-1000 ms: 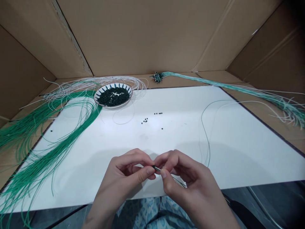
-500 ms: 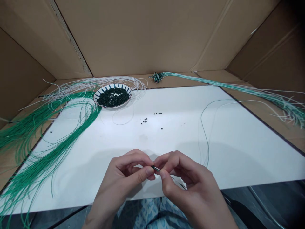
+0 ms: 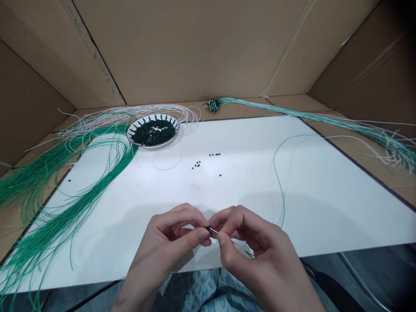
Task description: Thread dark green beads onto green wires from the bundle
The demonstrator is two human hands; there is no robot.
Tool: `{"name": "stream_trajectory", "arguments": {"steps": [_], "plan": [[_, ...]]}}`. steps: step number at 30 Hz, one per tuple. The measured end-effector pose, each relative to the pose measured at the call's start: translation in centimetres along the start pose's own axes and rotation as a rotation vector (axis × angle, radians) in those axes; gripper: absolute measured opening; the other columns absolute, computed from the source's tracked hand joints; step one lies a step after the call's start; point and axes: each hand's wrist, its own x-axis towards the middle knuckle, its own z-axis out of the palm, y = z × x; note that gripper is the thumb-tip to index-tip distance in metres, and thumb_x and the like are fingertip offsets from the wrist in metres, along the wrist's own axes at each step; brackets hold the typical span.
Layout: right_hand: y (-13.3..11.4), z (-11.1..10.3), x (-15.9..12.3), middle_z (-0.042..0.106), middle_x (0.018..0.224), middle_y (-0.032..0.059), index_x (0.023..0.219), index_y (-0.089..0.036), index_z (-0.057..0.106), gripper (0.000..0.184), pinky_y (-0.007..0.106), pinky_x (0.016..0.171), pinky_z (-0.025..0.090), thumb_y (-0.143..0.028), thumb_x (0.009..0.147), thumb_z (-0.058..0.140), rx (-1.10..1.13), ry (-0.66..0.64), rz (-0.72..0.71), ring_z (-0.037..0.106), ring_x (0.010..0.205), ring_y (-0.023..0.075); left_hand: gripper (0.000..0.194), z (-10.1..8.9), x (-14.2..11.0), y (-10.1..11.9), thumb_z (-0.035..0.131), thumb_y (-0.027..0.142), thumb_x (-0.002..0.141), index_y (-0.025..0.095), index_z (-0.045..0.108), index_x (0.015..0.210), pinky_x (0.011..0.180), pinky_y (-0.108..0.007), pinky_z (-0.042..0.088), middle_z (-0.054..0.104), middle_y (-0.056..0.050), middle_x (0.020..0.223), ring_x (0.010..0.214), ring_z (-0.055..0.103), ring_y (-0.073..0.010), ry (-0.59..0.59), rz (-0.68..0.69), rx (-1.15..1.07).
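L hand & R hand both closed in tight pinches, thumbs + fingertips meeting in mid-air above the white board, on a tiny dark bead at the end of a thin wire. Bead sits between the two pinches, clear of the board. Can't tell if wire runs through it; too small to see.

Bead looks v. light, prob. hard & slick, easy to drop, so best held by fingertips only, right at its sides. Wire looks thin & springy; best taken close to bead, where it won't flex away.

Nearby: patterned plate w/ heap of beads, few loose beads on board, green wires at left, white wires behind plate.

Vs 1 s ago: pinch almost the same, hands a touch closer. Whole view drifts slightly, plate sits a bit further left. Loose beads unmoved.
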Motion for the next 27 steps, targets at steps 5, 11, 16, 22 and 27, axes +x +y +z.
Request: {"name": "stream_trajectory", "arguments": {"steps": [5, 11, 16, 22, 27], "plan": [[-0.09, -0.09, -0.09, 0.075, 0.086, -0.0023, 0.066, -0.024, 0.055, 0.013, 0.023, 0.080, 0.054, -0.019, 0.074, 0.064, -0.003, -0.012, 0.002, 0.070, 0.083, 0.0159, 0.012, 0.00, 0.06, -0.05, 0.092, 0.030, 0.075, 0.021, 0.084, 0.072, 0.062, -0.013, 0.050, 0.067, 0.003, 0.073, 0.064, 0.063, -0.0076, 0.005, 0.011, -0.001], [-0.05, -0.19, -0.07, 0.074, 0.083, -0.0034, 0.066, -0.024, 0.056, 0.013, 0.021, 0.078, 0.054, -0.019, 0.075, 0.063, -0.007, -0.018, -0.026, 0.070, 0.082, 0.0147, 0.009, 0.25, 0.11, 0.05, 0.090, 0.025, 0.077, 0.021, 0.084, 0.071, 0.061, -0.013, 0.049, 0.067, 0.002, 0.073, 0.065, 0.062, -0.0079, 0.014, 0.003, -0.003], [0.12, -0.30, -0.06, 0.073, 0.084, -0.0048, 0.066, -0.024, 0.056, 0.013, 0.020, 0.079, 0.053, -0.019, 0.076, 0.063, -0.011, -0.021, -0.028, 0.068, 0.082, 0.0134, 0.009, 0.43, 0.06, 0.39, 0.085, 0.018, 0.078, 0.022, 0.084, 0.070, 0.062, -0.014, 0.048, 0.066, 0.002, 0.074, 0.067, 0.062, -0.0088, 0.035, -0.028, 0.041], [0.03, -0.29, -0.09, 0.072, 0.084, -0.0041, 0.067, -0.024, 0.056, 0.013, 0.023, 0.081, 0.053, -0.021, 0.078, 0.063, -0.012, -0.031, -0.016, 0.068, 0.081, 0.0144, 0.012, 0.57, -0.08, 0.62, 0.083, 0.015, 0.078, 0.022, 0.083, 0.068, 0.061, -0.015, 0.048, 0.065, 0.002, 0.072, 0.066, 0.062, -0.0094, 0.057, -0.007, 0.062], [0.01, -0.23, -0.20, 0.073, 0.085, -0.0044, 0.068, -0.024, 0.056, 0.013, 0.023, 0.081, 0.053, -0.020, 0.077, 0.063, -0.027, -0.028, -0.020, 0.067, 0.082, 0.0141, 0.009, 0.28, 0.04, 0.27, 0.086, 0.019, 0.079, 0.022, 0.084, 0.070, 0.063, -0.014, 0.049, 0.068, 0.002, 0.074, 0.066, 0.065, -0.0092, -0.002, 0.014, 0.040]]}}
